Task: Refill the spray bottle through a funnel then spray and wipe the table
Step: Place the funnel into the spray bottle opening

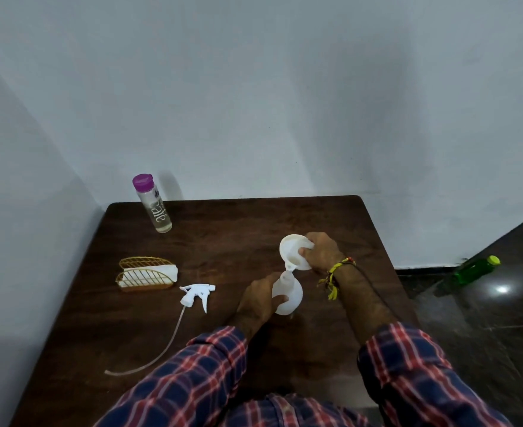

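A white spray bottle (pixel 289 295) without its head stands on the dark wooden table (pixel 223 241). My left hand (pixel 261 298) grips its left side. My right hand (pixel 321 251) holds a white funnel (pixel 292 252), tilted, with its spout at the bottle's neck. The white trigger spray head (pixel 197 292) with its long tube lies on the table to the left. A clear bottle with a purple cap (pixel 153 204) stands at the far left corner.
A gold wire napkin holder (pixel 144 275) with white napkins sits left of the spray head. A green bottle (pixel 474 269) lies on the dark floor to the right. White walls close in behind and to the left of the table.
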Available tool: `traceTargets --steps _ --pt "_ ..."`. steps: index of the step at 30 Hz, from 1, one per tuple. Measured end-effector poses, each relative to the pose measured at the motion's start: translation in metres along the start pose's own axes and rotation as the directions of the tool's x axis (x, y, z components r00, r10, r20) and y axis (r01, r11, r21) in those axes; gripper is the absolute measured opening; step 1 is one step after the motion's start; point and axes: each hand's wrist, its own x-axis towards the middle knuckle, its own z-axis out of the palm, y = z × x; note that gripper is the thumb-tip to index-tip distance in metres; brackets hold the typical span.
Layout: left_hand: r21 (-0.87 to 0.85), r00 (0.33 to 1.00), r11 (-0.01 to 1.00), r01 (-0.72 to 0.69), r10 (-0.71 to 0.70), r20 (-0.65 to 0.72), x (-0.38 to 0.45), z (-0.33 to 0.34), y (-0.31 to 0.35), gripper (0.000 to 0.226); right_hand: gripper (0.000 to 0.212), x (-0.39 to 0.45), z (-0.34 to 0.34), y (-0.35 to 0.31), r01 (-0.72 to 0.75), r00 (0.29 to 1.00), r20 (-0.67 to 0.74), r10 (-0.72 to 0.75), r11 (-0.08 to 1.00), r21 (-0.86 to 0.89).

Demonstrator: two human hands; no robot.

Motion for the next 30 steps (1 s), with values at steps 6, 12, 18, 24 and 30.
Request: traceTargets --steps 6,12,18,24,30 --pt "-0.001 1.000 1.000 0.020 -0.020 0.002 0.001 0.003 0.001 0.058 0.035 -0.001 -0.005 0.015 -0.017 1.000 0.014 0.017 1.000 0.004" --pt "-0.008 0.999 0.999 0.031 -0.031 0.015 0.003 0.004 -0.001 0.059 0.030 -0.006 -0.009 0.016 -0.019 0.997 0.078 0.014 0.998 0.068" --pt "-0.016 0.999 0.999 0.028 -0.028 0.019 0.003 0.005 0.001 0.059 0.030 -0.010 -0.011 0.026 -0.062 0.992 0.119 0.048 0.992 0.114" --pt "-0.044 1.000 0.999 0.000 0.001 0.013 0.002 0.005 0.000 0.059 0.039 -0.003 0.012 0.016 -0.067 0.997 0.037 0.066 0.997 0.045" --pt "-0.137 0.999 0.990 0.018 -0.022 -0.028 0.003 0.007 -0.009 0.049 0.039 -0.011 0.035 -0.001 -0.009 0.998 0.058 0.019 0.987 -0.161"
